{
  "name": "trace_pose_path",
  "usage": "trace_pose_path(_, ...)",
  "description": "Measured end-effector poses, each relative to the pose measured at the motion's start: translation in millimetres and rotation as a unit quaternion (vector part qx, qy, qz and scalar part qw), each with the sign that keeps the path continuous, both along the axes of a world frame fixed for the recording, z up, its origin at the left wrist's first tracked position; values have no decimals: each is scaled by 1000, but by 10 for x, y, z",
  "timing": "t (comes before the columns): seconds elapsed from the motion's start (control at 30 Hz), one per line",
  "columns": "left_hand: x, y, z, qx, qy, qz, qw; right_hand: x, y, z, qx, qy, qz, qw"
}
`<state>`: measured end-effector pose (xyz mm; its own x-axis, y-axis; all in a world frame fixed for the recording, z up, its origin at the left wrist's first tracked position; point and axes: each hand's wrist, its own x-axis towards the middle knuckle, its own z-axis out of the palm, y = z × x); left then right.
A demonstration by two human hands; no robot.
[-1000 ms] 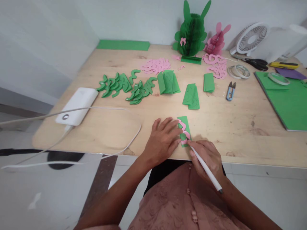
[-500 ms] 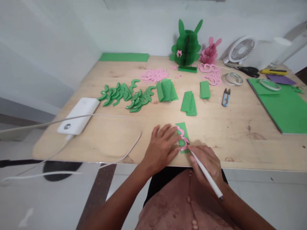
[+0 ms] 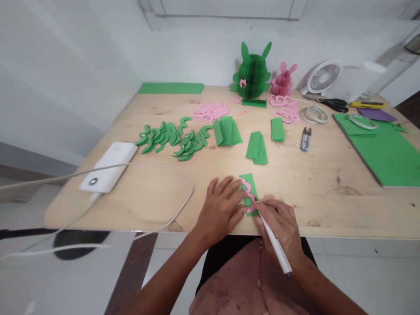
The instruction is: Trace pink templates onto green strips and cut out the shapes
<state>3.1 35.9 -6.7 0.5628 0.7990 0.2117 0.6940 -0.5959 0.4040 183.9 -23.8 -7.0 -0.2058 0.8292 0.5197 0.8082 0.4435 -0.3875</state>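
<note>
A small green paper piece (image 3: pixel 252 179) lies near the table's front edge with a curvy pink paper cutout (image 3: pixel 247 187) on top of it. My left hand (image 3: pixel 221 208) rests flat, fingers spread, its fingertips on the left side of the cutout and paper. In my right hand (image 3: pixel 282 225) is a white pen (image 3: pixel 274 245), its tip down at the cutout's right edge and partly hidden by my fingers. Folded green paper pieces (image 3: pixel 257 148) sit just beyond my hands.
Green curved cutouts (image 3: pixel 188 144) and pink cutouts (image 3: pixel 211 112) lie in piles. Blue thread snips (image 3: pixel 306 139), tape rolls (image 3: pixel 316 114), black scissors (image 3: pixel 336 104) and a fan (image 3: pixel 323 78) are to the right. A white power bank (image 3: pixel 110 167) with cables lies left.
The camera view has tilted up, so the table things sit lower in the picture. The pen has become a little more upright; my left hand still lies on the cutout.
</note>
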Motion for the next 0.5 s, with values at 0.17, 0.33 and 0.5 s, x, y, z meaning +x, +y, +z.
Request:
trace_pose_path(0.17,-2,0,-1,-4,4,-3,1000,-3,-1,-7,2,1,4,1000)
trace_pose_path(0.33,-1,5,3,-9,2,-4,1000,3,4,-23,4,-3,7,1000)
trace_pose_path(0.5,-3,3,3,-1,5,-6,1000,5,0,-27,14,-9,4,1000)
